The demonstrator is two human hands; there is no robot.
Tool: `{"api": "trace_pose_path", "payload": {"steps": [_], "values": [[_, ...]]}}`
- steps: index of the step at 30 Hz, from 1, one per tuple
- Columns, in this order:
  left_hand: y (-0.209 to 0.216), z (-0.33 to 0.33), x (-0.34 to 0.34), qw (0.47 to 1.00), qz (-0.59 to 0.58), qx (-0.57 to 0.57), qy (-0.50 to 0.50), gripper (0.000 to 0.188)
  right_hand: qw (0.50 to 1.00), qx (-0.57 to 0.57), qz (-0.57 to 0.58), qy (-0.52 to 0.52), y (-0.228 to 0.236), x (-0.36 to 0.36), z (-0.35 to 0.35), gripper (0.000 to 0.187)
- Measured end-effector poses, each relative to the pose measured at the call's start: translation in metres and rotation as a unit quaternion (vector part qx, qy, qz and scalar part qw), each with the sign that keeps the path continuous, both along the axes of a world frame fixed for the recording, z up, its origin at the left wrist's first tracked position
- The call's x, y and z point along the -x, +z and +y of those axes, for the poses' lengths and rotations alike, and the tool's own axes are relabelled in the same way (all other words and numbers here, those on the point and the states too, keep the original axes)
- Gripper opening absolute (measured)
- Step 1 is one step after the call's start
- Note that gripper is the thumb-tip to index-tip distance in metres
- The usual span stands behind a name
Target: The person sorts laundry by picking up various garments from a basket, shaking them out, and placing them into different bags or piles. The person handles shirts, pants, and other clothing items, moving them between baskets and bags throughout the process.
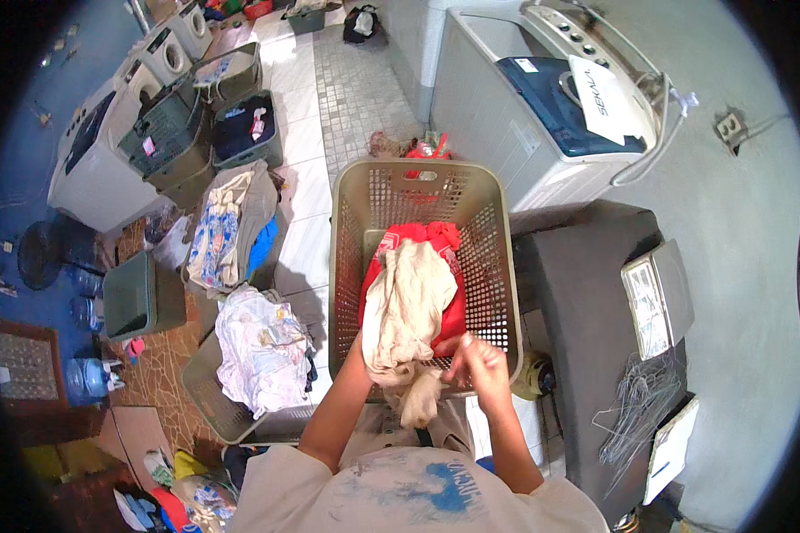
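Note:
A beige cloth garment lies bunched over red clothing in the tall olive plastic basket in front of me. One end of the beige cloth hangs over the basket's near rim toward my body. My left hand reaches in at the near left side, and its fingers are hidden beneath the beige cloth. At the near right corner, my right hand is closed, its curled fingers against the hanging end of that cloth.
On the left stand a basket heaped with white clothes, a basket of mixed laundry and a green bin. A twin-tub washing machine stands at the right. Beside me, wire hangers lie on a dark covered surface.

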State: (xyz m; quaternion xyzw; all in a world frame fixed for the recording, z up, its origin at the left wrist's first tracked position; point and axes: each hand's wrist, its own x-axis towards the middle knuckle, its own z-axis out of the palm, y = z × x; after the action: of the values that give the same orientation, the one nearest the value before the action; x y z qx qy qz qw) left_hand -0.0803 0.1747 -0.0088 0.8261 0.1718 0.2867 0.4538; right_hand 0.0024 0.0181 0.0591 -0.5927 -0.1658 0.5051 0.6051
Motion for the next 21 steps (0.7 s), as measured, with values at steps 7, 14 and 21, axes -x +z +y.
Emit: {"api": "trace_pose_path", "payload": {"steps": [7,14,21], "values": [[0.062,-0.009,0.002,0.991,0.032,-0.004,-0.130,0.040,0.925,-0.156,-0.317,-0.140,-0.009,-0.014,0.041,0.044],[0.132,0.077,0.071,0.987,-0.029,0.037,0.153,0.036,0.927,-0.246,0.094,-0.267,0.022,-0.074,0.003,0.031],[0.191,0.099,0.087,0.975,-0.145,0.010,0.170,0.029,0.917,-0.271,-0.005,-0.292,0.056,-0.112,-0.041,0.030]]}}
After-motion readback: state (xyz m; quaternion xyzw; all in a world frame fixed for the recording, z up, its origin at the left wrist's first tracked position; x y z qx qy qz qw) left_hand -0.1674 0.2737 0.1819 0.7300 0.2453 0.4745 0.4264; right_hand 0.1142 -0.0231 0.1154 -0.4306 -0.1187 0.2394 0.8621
